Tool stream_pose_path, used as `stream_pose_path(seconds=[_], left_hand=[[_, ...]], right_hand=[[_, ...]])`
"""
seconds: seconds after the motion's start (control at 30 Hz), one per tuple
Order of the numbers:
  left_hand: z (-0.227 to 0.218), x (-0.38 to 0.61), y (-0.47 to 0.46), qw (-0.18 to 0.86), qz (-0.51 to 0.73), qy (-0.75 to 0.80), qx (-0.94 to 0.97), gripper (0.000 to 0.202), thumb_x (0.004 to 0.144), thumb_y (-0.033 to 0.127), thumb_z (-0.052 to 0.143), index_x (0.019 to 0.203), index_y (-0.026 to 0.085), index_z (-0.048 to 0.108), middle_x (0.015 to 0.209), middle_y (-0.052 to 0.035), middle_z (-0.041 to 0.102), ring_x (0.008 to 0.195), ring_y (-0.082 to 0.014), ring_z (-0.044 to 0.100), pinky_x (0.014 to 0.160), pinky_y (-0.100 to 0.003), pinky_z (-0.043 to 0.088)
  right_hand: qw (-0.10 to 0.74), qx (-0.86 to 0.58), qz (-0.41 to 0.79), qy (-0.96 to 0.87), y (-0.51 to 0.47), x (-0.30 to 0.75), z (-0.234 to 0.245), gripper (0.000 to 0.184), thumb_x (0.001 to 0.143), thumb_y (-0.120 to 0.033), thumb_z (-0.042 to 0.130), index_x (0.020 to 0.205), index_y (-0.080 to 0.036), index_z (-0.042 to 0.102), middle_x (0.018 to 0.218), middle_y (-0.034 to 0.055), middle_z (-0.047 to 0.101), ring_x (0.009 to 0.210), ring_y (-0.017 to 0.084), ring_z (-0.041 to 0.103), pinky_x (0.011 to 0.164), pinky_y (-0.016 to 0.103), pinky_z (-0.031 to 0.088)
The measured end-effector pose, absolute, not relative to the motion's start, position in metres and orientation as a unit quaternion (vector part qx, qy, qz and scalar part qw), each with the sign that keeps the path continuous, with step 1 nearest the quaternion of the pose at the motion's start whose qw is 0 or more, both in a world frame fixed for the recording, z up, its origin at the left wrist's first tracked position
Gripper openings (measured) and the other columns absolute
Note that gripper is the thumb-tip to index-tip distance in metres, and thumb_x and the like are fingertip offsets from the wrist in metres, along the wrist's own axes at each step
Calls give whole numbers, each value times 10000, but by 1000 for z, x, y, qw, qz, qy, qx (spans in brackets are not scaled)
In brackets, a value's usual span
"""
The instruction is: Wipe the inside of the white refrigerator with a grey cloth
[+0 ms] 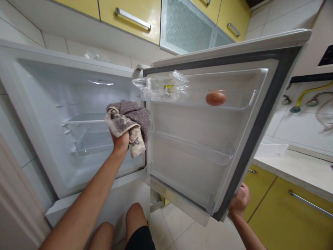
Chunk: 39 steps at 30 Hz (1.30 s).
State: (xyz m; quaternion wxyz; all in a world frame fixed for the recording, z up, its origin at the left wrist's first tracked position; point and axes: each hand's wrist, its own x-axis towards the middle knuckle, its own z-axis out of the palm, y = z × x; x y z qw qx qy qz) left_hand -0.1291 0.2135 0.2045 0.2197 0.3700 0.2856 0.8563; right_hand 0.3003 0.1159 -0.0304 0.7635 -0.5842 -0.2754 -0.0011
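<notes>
My left hand is closed around a bunched towel, brown-grey on one side and cream with a grey pattern on the other. It is held up in front of the open fridge compartment, close to the hinge side of the door. Out to the right, my right hand grips the lower outer edge of the fridge door, its fingertips partly hidden. In the door's upper clear shelf sit a reddish-brown egg and a crumpled clear plastic bag.
Inside the compartment are a glass shelf and a clear drawer. Yellow wall cabinets hang above. Right of the door are a white countertop, lower yellow cabinets and a yellow pipe. My knees are close below the compartment.
</notes>
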Motion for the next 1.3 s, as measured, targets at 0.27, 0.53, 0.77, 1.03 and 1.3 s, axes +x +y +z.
stream_pose_path(seconds=[0.27, 0.53, 0.77, 1.03, 1.3], left_hand=[[255, -93, 233, -21, 517, 454, 726, 254, 612, 75, 736, 820, 201, 663, 846, -70, 680, 984, -316, 675, 972, -364, 474], [288, -29, 220, -22, 127, 438, 890, 268, 817, 327, 525, 768, 164, 733, 925, -167, 790, 848, -274, 715, 773, -348, 502], [288, 48, 164, 66, 148, 254, 953, 438, 901, 429, 405, 1011, 176, 746, 1104, -121, 780, 949, -247, 692, 797, -336, 503], [290, 80, 148, 143, 130, 108, 975, 239, 841, 330, 439, 878, 209, 642, 952, -22, 689, 899, -180, 616, 846, -322, 463], [304, 49, 149, 193, 19, 149, 970, 67, 663, 276, 580, 686, 218, 606, 673, 45, 532, 653, -136, 507, 571, -280, 376]], right_hand=[[761, -592, -4, -265, 113, 299, -35, 357, 753, -546, 440, 842, -223, 564, 824, 6, 531, 790, 213, 486, 745, 379, 355], [766, -583, -27, -269, 119, 303, -37, 383, 757, -569, 420, 819, -214, 549, 805, 3, 515, 783, 200, 469, 756, 368, 357], [770, -582, -13, -262, 121, 304, -37, 408, 761, -577, 444, 856, -205, 582, 821, 5, 555, 791, 195, 485, 747, 348, 366], [771, -580, -25, -263, 118, 300, -33, 383, 758, -565, 435, 828, -214, 574, 802, 7, 547, 779, 200, 477, 733, 350, 356], [776, -569, -22, -272, 117, 302, -41, 362, 763, -547, 449, 829, -212, 571, 809, -1, 540, 774, 193, 473, 751, 349, 362]])
